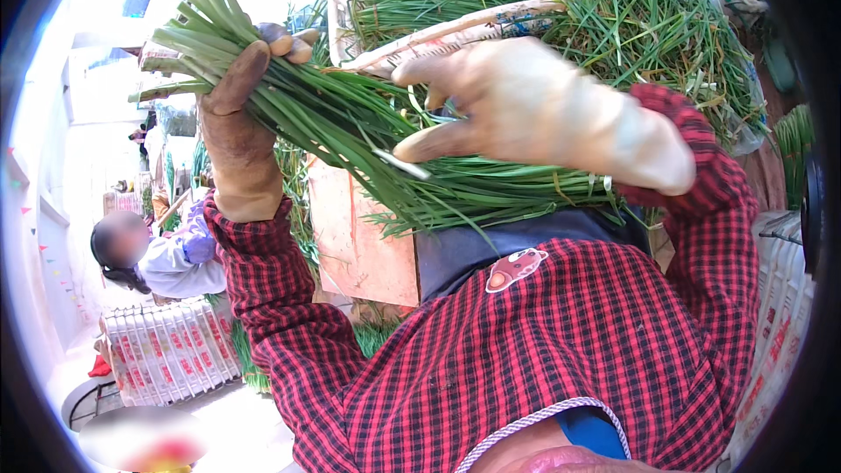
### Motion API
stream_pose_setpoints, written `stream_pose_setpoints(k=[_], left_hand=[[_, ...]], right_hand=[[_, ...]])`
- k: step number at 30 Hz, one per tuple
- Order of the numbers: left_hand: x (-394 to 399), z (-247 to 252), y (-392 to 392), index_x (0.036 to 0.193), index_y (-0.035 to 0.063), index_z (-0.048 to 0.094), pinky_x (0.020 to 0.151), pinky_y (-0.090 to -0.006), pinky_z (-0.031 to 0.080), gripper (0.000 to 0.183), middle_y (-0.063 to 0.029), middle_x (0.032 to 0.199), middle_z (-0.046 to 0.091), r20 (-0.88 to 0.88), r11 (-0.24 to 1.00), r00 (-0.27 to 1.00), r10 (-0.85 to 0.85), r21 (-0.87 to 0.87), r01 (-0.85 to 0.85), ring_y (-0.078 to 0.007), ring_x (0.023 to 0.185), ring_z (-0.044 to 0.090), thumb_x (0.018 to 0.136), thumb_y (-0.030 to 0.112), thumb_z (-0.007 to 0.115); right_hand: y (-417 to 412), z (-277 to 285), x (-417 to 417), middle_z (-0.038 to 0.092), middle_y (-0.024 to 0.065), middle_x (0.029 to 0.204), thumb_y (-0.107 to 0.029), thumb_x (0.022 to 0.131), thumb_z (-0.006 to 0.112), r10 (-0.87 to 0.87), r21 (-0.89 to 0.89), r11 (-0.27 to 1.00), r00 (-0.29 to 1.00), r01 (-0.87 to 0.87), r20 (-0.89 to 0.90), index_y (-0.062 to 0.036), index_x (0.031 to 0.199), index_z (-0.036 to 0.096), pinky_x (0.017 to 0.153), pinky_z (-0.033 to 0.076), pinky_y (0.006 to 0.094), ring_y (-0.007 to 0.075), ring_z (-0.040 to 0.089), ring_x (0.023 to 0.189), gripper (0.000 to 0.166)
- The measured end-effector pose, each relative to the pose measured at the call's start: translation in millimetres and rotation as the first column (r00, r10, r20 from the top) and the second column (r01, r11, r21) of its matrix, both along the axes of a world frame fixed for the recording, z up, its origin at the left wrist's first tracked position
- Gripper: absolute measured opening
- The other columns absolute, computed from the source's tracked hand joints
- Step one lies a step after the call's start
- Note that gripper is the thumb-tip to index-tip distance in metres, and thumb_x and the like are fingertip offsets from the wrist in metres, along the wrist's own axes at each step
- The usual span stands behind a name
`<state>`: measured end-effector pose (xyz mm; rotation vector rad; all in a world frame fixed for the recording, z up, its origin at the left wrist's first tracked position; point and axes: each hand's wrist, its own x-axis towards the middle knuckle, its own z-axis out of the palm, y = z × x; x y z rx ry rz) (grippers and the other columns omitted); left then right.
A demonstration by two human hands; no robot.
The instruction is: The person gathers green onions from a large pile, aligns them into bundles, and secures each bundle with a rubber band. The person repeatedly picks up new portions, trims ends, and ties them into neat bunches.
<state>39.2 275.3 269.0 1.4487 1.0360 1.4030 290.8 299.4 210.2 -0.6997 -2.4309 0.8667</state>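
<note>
My left hand (240,118), in a stained rubber glove, grips a bunch of garlic chives (322,115) near its stalk ends. Those ends point up and to the left, while the leaves slant down to the right. Over the leaves is my right hand (499,105), also gloved and blurred, its thumb and fingers spread apart. A pale stalk (410,164) lies by the right thumb tip; whether they touch I cannot tell. More chives (519,180) lie across the dark covering (473,253) on my lap, beneath the right hand.
Beyond my hands, a white plastic crate (453,36) holds chives, with a loose leafy heap (637,33) beside it. A brownish board (364,236) lies left of my lap. A person (177,256) is at the left, near a white crate (174,351). Another crate (775,315) stands at right.
</note>
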Motion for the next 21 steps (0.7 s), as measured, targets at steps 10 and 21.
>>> stream_pose_setpoints(k=[10,21], left_hand=[[-4.6,6.3,-3.0,0.136,-0.0029,0.046,0.096,-0.046,0.048,0.061,-0.003,0.081,0.056,0.029,0.976,0.985,-0.173,0.14,0.167,-0.0199,0.077,0.059,0.083,0.019,0.067],[16.5,-3.0,-14.0,0.091,0.0117,0.057,0.11,-0.0553,0.032,0.023,0.0,0.076,0.052,-0.071,0.966,0.966,-0.248,0.052,0.251,-0.0197,0.078,0.056,0.077,0.019,0.073]], right_hand=[[24.9,-83.9,23.4,0.068,0.0148,0.082,-0.02,0.087,0.057,-0.089,0.16,0.987,0.922,0.03,0.378,-0.0111,0.09,0.066,0.07,0.055,0.0441,0.0343,0.068,0.078,0.013],[29.7,-47.3,-37.4,0.068,0.0095,0.073,-0.026,0.086,0.06,-0.036,0.635,0.758,0.982,0.148,-0.186,-0.0118,0.085,0.067,0.066,0.055,0.0421,0.0282,0.069,0.071,0.016]])
